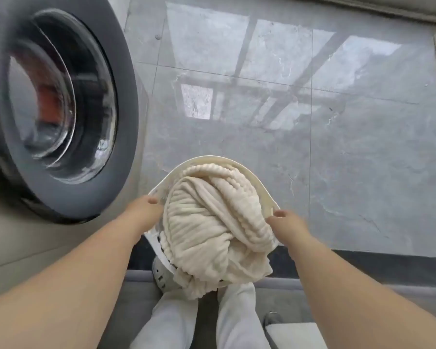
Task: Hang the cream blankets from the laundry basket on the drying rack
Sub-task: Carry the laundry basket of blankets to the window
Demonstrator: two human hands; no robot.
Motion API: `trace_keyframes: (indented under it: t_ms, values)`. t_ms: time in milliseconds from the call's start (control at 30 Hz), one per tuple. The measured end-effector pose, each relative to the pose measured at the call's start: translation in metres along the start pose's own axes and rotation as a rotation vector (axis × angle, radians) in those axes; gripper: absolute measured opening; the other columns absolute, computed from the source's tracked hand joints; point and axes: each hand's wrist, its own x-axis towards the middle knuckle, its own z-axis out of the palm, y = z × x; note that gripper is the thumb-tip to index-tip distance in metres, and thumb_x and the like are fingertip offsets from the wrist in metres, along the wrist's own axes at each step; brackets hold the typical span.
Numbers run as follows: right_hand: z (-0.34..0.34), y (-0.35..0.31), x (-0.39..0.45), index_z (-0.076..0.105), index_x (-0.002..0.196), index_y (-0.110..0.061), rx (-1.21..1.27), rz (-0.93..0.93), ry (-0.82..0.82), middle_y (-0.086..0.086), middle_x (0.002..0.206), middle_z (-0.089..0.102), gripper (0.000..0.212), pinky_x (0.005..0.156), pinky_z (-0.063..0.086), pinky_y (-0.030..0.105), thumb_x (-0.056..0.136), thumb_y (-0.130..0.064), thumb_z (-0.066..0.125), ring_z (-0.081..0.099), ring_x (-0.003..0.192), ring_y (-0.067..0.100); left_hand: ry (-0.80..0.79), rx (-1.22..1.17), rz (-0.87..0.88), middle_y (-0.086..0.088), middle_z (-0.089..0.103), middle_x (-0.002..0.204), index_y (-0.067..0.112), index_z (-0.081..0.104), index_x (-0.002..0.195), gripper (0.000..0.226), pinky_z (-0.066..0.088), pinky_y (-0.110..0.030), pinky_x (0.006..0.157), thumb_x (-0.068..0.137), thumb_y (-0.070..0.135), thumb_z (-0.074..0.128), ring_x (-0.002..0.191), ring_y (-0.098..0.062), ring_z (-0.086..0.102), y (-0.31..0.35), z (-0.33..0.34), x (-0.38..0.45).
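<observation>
A white plastic laundry basket (249, 176) is held in front of my legs, above the floor. It is heaped with bunched, ribbed cream blankets (212, 222) that spill over its near rim. My left hand (144, 210) grips the basket's left rim, thumb on top. My right hand (287, 222) grips the right rim the same way. The fingers of both hands are hidden under the rim. No drying rack is in view.
A washing machine with a dark round door (56, 104) stands close on the left. Glossy grey floor tiles (337, 147) stretch ahead and to the right. My legs in light trousers (237, 318) and a grey shoe (161, 275) are below the basket.
</observation>
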Motion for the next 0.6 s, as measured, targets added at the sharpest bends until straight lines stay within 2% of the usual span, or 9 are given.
trace_keyframes:
  t_ms: [67, 167, 267, 333, 400, 500, 600]
  values:
    - [0.002, 0.009, 0.009, 0.051, 0.13, -0.015, 0.013, 0.028, -0.024, 0.009, 0.132, 0.053, 0.047, 0.09, 0.044, 0.036, 0.086, -0.029, 0.059, 0.052, 0.114, 0.027, -0.012, 0.013, -0.058, -0.009, 0.043, 0.14, 0.015, 0.044, 0.135, 0.046, 0.037, -0.037, 0.098, 0.09, 0.02, 0.05, 0.123, -0.031, 0.043, -0.008, 0.007, 0.011]
    - [0.003, 0.026, 0.024, 0.055, 0.125, -0.017, 0.054, 0.063, -0.098, 0.004, 0.123, 0.054, 0.041, 0.081, 0.041, 0.033, 0.087, -0.031, 0.06, 0.05, 0.101, 0.02, -0.019, 0.007, -0.117, -0.011, 0.043, 0.141, 0.014, 0.047, 0.135, 0.045, 0.035, -0.039, 0.101, 0.09, 0.019, 0.052, 0.126, -0.031, 0.042, -0.019, 0.017, 0.023]
    - [-0.001, 0.026, 0.031, 0.061, 0.106, -0.019, 0.154, 0.111, -0.154, 0.001, 0.112, 0.058, 0.026, 0.078, 0.043, 0.034, 0.085, -0.034, 0.063, 0.055, 0.094, 0.018, 0.002, -0.035, -0.11, -0.009, 0.055, 0.12, 0.017, 0.061, 0.108, 0.021, 0.041, -0.035, 0.089, 0.089, 0.019, 0.054, 0.103, -0.026, 0.05, -0.015, 0.019, 0.024]
    - [-0.005, 0.02, 0.032, 0.062, 0.105, -0.019, 0.214, 0.161, -0.229, 0.003, 0.107, 0.06, 0.028, 0.08, 0.046, 0.036, 0.083, -0.036, 0.066, 0.057, 0.098, 0.022, -0.033, -0.062, -0.119, -0.003, 0.055, 0.104, 0.021, 0.061, 0.088, 0.006, 0.044, -0.036, 0.087, 0.087, 0.021, 0.055, 0.094, -0.022, 0.049, -0.006, 0.021, 0.02]
    - [-0.014, 0.01, 0.028, 0.062, 0.106, -0.017, 0.25, 0.166, -0.266, 0.004, 0.105, 0.062, 0.032, 0.081, 0.046, 0.036, 0.081, -0.036, 0.068, 0.058, 0.099, 0.024, -0.051, -0.066, -0.097, 0.002, 0.054, 0.096, 0.024, 0.058, 0.085, 0.002, 0.044, -0.035, 0.083, 0.086, 0.023, 0.057, 0.09, -0.019, 0.05, 0.012, 0.02, 0.011]
    - [-0.046, -0.012, 0.022, 0.062, 0.099, -0.017, 0.3, 0.133, -0.258, 0.004, 0.102, 0.061, 0.024, 0.086, 0.046, 0.038, 0.083, -0.035, 0.065, 0.058, 0.091, 0.022, -0.005, -0.102, -0.042, 0.008, 0.052, 0.087, 0.027, 0.056, 0.079, 0.007, 0.037, -0.032, 0.078, 0.085, 0.023, 0.059, 0.079, -0.009, 0.048, 0.055, 0.007, -0.003]
    - [-0.095, -0.042, 0.01, 0.061, 0.103, -0.017, 0.329, 0.092, -0.252, 0.005, 0.109, 0.06, 0.028, 0.084, 0.045, 0.036, 0.083, -0.036, 0.065, 0.059, 0.093, 0.022, 0.05, -0.069, 0.008, 0.0, 0.055, 0.095, 0.023, 0.06, 0.078, 0.007, 0.04, -0.033, 0.08, 0.084, 0.027, 0.058, 0.091, -0.02, 0.052, 0.112, -0.016, -0.025]
